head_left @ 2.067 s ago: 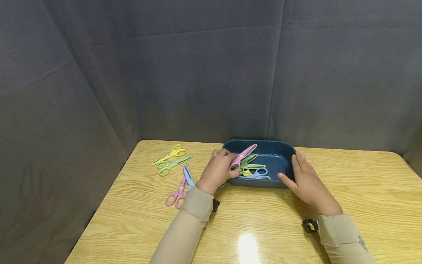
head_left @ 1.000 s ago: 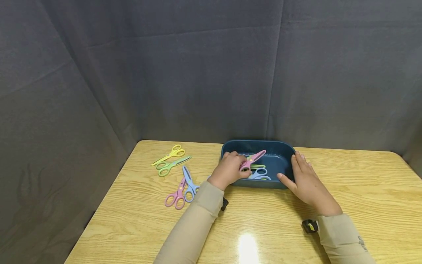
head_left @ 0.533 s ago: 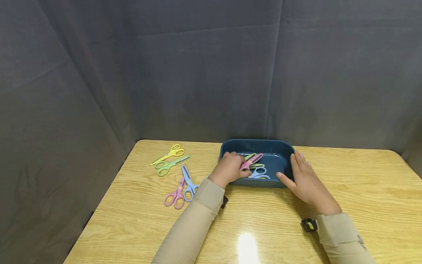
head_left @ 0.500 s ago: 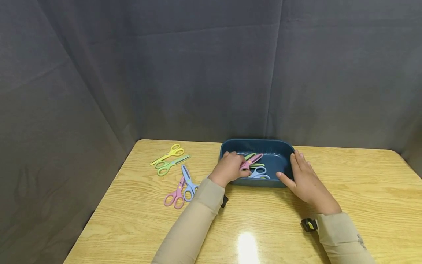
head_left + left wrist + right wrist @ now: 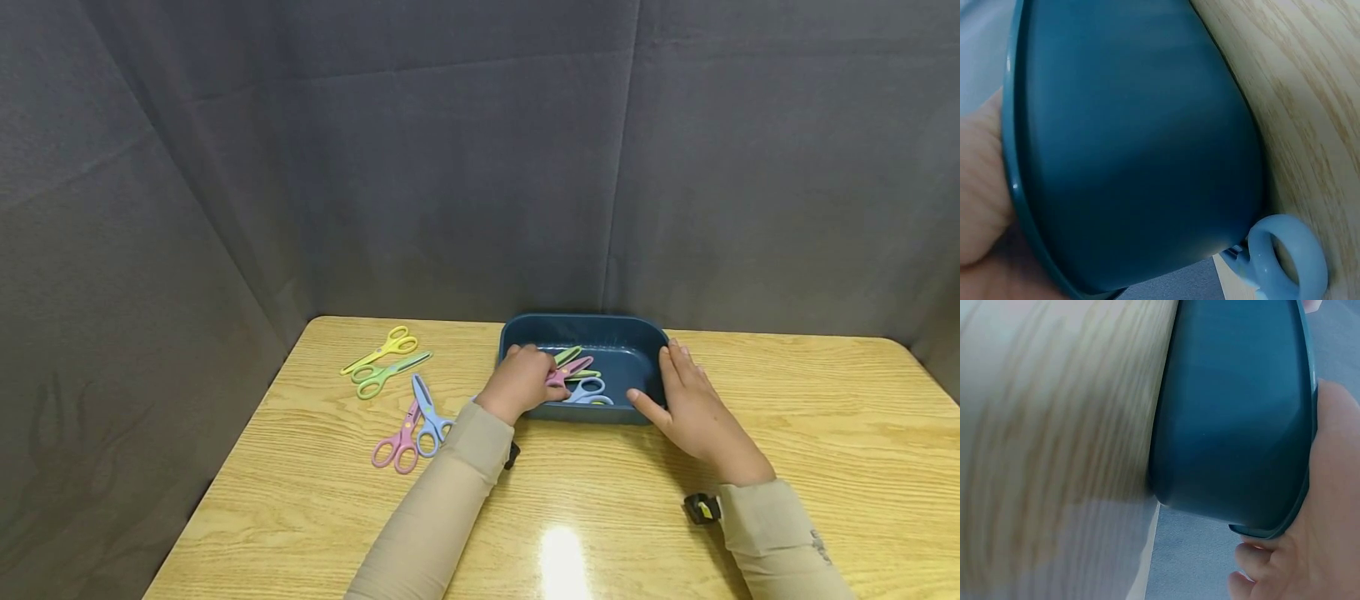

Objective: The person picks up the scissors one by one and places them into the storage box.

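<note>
Left hand (image 5: 521, 383): reaches over the near-left rim of the dark blue tub (image 5: 592, 327); fingers curled and clamped on the handle end of the pink scissors (image 5: 572, 368). The blades point away from the fingertips, toward the tub's middle.

Change: two seconds ago the pink scissors were raised above the rim, blades angled up; they have since come down step by step and now lie low inside the tub, on or just over the pairs already there. Judged from this, the drop-off is nearly complete and only the letting go remains.

Right hand (image 5: 693, 410): fingers straight and together, laid flat against the tub's right wall, thumb along the near wall; unmoved throughout, steadying the tub.

Tub contents, just beyond the left fingertips: green scissors (image 5: 570, 355); blue scissors (image 5: 588, 390).

Outside the tub, well to the left of the left hand, on the wooden table (image 5: 825, 417):
- yellow scissors (image 5: 382, 347)
- a second green pair (image 5: 384, 373)
- a second blue pair (image 5: 426, 407), crossing a second pink pair (image 5: 397, 437)

All four unchanged.
</note>
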{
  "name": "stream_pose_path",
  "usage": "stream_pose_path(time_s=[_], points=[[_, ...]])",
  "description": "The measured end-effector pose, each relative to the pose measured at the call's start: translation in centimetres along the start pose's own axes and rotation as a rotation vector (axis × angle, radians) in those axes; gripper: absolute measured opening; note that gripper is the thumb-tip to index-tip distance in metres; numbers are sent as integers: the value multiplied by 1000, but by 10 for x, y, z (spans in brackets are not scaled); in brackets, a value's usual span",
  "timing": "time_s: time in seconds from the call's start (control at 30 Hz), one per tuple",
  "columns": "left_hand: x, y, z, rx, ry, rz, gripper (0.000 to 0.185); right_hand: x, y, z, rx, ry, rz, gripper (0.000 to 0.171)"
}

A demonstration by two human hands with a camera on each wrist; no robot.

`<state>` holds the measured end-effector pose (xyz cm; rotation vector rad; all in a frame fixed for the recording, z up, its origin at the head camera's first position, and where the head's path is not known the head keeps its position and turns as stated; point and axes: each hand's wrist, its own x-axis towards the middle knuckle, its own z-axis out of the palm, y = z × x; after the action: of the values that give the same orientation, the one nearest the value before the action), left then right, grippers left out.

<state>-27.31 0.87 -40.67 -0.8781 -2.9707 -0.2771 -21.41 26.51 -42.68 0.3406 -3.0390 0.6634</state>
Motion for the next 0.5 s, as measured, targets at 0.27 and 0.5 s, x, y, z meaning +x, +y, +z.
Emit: stream_pose_path(time_s=[0.27,0.5], points=[[-2,2,0,31,5,-20,33,1,-1,0,-4,-1,7,99],[-4,4,2,59,7,-36,36,0,-1,-1,6,-2,-1,100]])
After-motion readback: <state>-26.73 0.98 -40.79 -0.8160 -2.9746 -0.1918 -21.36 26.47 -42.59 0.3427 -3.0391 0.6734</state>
